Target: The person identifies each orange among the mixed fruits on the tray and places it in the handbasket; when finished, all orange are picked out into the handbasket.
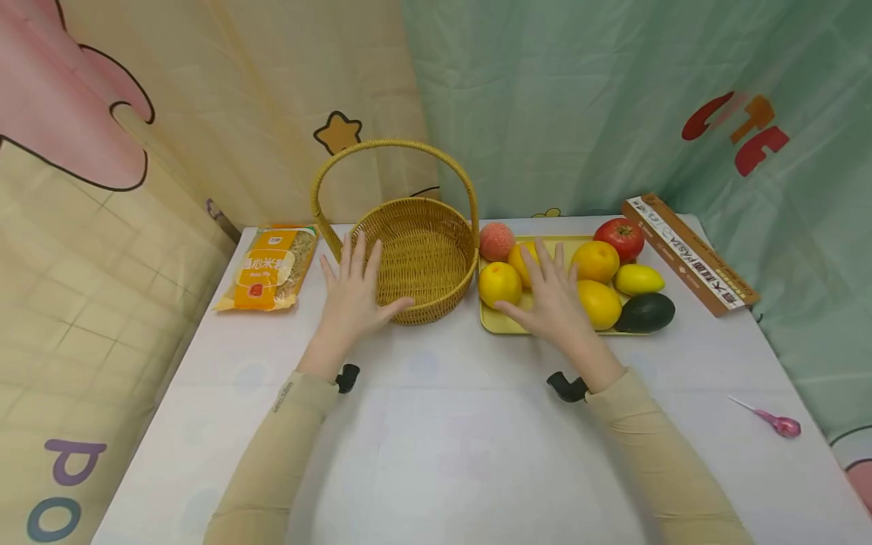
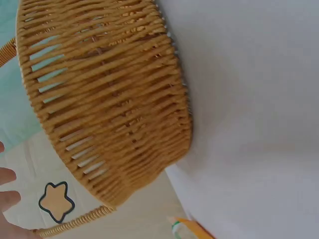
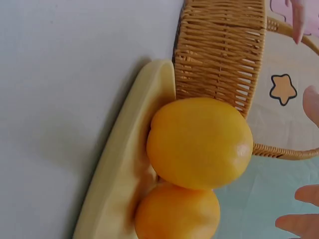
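Both hands spread wide, holding nothing.
Left of centre in the head view, the left hand (image 1: 349, 295) fans its fingers and thumb before the wicker basket (image 1: 429, 261); right of centre, the right hand (image 1: 555, 303) splays likewise over the yellow tray (image 1: 500, 324) of fruit (image 1: 499, 284). Whether fingertips touch anything there, I cannot tell. The basket stands mid-frame, just beside the tray; a curtain (image 1: 565, 98) fills the upper frame.
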`<state>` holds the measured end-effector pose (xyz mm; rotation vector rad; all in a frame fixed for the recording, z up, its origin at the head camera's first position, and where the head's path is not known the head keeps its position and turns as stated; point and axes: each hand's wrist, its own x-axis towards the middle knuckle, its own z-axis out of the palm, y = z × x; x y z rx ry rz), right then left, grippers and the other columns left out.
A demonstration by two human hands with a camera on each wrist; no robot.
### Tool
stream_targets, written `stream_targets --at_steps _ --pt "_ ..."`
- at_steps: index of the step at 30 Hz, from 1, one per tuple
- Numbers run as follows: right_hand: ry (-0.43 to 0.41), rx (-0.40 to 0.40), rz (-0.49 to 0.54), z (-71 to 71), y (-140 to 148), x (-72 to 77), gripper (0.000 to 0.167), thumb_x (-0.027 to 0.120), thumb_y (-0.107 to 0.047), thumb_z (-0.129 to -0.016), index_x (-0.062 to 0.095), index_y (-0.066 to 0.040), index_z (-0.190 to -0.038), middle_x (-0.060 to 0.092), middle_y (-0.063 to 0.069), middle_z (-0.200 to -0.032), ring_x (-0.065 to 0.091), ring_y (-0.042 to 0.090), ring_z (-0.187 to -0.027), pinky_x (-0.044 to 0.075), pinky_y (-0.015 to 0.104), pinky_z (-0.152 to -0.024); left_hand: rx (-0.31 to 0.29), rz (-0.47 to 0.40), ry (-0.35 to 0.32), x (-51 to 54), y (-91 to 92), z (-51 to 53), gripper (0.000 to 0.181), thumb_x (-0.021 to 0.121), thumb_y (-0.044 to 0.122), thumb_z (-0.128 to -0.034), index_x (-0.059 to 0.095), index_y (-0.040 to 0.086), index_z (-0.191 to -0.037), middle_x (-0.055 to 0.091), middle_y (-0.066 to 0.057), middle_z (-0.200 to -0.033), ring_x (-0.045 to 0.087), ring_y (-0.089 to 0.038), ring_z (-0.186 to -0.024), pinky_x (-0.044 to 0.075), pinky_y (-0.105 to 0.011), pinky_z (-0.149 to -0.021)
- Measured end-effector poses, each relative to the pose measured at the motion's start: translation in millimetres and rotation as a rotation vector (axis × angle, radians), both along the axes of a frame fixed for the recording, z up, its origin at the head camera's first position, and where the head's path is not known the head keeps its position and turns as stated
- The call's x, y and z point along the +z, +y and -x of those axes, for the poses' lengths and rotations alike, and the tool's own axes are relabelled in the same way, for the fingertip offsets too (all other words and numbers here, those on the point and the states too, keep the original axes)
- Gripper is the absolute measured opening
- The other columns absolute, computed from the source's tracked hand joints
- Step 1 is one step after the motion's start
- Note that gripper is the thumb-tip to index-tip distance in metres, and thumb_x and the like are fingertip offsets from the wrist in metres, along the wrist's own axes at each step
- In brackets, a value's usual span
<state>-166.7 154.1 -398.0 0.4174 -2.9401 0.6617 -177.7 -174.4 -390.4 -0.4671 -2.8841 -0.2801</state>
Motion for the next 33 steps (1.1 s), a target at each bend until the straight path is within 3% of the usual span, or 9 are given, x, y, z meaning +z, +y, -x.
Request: stream_targets --at_steps 4,11,16,20,24,30,33 --pt "0.001 -0.002 0.016 0.1 -5 -4.1 0.097 0.07 -0.055 -0.085 0.026 -0.006 -0.155 0.017 0.023 -0.162 0.009 0.052 -0.147 0.012 0.075 -0.116 0.011 -0.035 0.013 -4.8 -7.9 -0.1 0.119 0.018 0.092 -0.0757 0.015 0.006 -0.158 0.006 -0.023 -0.164 0.0 -0.039 -0.152 0.005 -0.076 -0.116" --pt "-0.036 -0.017 0.081 1.2 -12 -11.3 0.094 0.07 -0.055 -0.086 0.03 -0.004 -0.153 0.025 0.023 -0.159 0.028 0.045 -0.143 0.029 0.065 -0.116 0.052 -0.169 -0.012 -14.0 -22.5 -4.0 0.106 0.045 0.079 -0.0848 0.018 0.007 -0.157 0.006 -0.018 -0.165 0.004 -0.039 -0.152 0.006 -0.07 -0.12" --pt "-0.079 -0.04 0.144 3.2 -14 -17.2 0.094 0.07 -0.054 -0.085 0.029 -0.005 -0.154 0.026 0.022 -0.158 0.028 0.042 -0.143 0.032 0.063 -0.116 0.111 -0.284 -0.012 -22.7 -31.6 -7.1 0.101 0.048 0.075 -0.0875 0.024 0.004 -0.155 0.016 -0.02 -0.163 0.013 -0.042 -0.15 0.015 -0.066 -0.12" --pt "-0.101 -0.052 0.178 7.2 -17 -23.9 0.093 0.072 -0.051 -0.086 0.029 -0.005 -0.154 0.028 0.023 -0.157 0.029 0.043 -0.142 0.031 0.061 -0.117 0.187 -0.404 -0.06 -30.7 -37.8 -7.0 0.09 0.055 0.062 -0.0918 0.025 0.004 -0.155 0.019 -0.021 -0.162 0.018 -0.044 -0.148 0.02 -0.064 -0.12" --pt "-0.129 -0.082 0.224 11.2 -21 -29.6 0.089 0.072 -0.047 -0.086 0.031 -0.005 -0.152 0.032 0.021 -0.154 0.03 0.041 -0.141 0.032 0.058 -0.118 0.279 -0.574 -0.147 -36.3 -40.6 -6.0 0.08 0.055 0.051 -0.0966 0.024 0.004 -0.155 0.023 -0.02 -0.16 0.024 -0.041 -0.147 0.028 -0.06 -0.119" --pt "-0.159 -0.139 0.303 13.8 -27 -33.6 0.086 0.076 -0.039 -0.085 0.033 -0.006 -0.151 0.034 0.022 -0.15 0.031 0.041 -0.138 0.035 0.059 -0.115 0.417 -0.934 -0.317 -37.5 -36.4 -2.8 0.072 0.046 0.046 -0.1021 0.019 0.006 -0.156 0.03 -0.018 -0.157 0.039 -0.035 -0.14 0.044 -0.048 -0.112" --pt "-0.163 -0.158 0.342 14.6 -31 -35.2 0.084 0.078 -0.033 -0.084 0.035 -0.006 -0.15 0.033 0.022 -0.148 0.029 0.042 -0.136 0.037 0.059 -0.113 0.463 -1.065 -0.374 -38.2 -34.1 0.6 0.068 0.046 0.04 -0.1032 0.018 0.008 -0.156 0.032 -0.017 -0.157 0.043 -0.033 -0.138 0.047 -0.044 -0.11"
